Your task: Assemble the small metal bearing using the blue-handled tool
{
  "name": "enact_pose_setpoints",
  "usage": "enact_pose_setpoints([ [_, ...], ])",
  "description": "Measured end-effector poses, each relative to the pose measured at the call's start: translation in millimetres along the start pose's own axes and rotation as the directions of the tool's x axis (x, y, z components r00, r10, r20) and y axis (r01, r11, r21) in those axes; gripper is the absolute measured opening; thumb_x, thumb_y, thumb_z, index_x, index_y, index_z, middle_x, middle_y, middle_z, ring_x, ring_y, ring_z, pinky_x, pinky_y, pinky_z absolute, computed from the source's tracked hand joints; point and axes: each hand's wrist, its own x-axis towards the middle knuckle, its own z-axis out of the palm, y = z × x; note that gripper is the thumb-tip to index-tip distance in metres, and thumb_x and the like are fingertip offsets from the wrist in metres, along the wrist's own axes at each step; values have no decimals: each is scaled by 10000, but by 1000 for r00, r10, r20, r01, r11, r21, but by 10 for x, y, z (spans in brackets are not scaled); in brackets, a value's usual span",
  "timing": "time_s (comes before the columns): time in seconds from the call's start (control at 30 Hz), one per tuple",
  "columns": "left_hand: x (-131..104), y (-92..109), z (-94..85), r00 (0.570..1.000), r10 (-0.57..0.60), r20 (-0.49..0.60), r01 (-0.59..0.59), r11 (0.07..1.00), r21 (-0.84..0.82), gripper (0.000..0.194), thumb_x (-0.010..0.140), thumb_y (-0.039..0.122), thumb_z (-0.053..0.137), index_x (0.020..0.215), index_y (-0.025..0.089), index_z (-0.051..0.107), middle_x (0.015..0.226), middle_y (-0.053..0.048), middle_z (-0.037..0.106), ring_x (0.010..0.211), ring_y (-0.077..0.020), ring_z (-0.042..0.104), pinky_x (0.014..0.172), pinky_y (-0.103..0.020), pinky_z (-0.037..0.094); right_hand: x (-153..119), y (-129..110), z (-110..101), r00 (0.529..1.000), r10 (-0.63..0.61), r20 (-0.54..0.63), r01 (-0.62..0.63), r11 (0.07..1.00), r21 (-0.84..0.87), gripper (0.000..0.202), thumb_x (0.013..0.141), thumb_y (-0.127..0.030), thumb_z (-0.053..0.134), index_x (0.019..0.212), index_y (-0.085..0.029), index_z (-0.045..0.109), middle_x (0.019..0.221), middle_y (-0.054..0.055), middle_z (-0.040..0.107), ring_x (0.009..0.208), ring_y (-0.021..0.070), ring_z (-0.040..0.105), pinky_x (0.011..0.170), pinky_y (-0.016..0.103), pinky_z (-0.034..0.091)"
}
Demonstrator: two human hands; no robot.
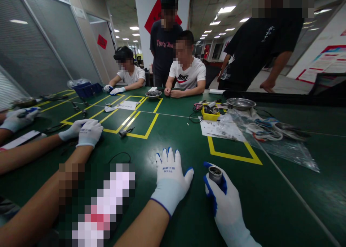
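Green and smooth, the table (281,207) stretches under both white-gloved hands. The left hand (171,169) rests palm-down on it, fingers spread, its grip wide and holding nothing. The right hand (228,200), just beside, has its grip curled around a metal part (215,177): short, grey, cylindrical, its round open mouth facing up, with a bright rim around a darker hollow.

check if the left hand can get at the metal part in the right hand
Probably yes: the left hand lies palm down near the right hand, with nothing seen between them. That hand grips the metal part but leaves its rim exposed.
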Motion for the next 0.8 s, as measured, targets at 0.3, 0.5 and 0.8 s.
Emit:
enact_pose_setpoints([
  [0.3,-88,100,49,984,179,15,-177,982,-65,792,992,663,395,1639,206,374,1732,-138,230,1606,-424,162,1279,-691,80,27,-87,-35,1000,22,1,-22,1000,-2,758,750,-598,708,1404,-224,626,1387,116,696,1353,423,589,1109,599,489],
  [0.5,-110,129,83,951,308,-26,-309,941,-136,720,999,602,439,1589,190,469,1694,-155,346,1596,-394,237,1290,-672,105,-23,-115,11,999,-31,-8,31,999,-39,747,802,-627,617,1414,-199,604,1430,145,663,1390,413,562,1143,579,466],
  [0.8,-121,132,104,950,266,-166,-304,912,-277,540,1004,456,503,1487,232,587,1608,-124,504,1525,-352,412,1296,-641,196,-1,-66,-11,998,-58,-9,57,998,-16,666,822,-575,650,1377,-207,638,1392,132,696,1339,401,608,1089,560,515],
])
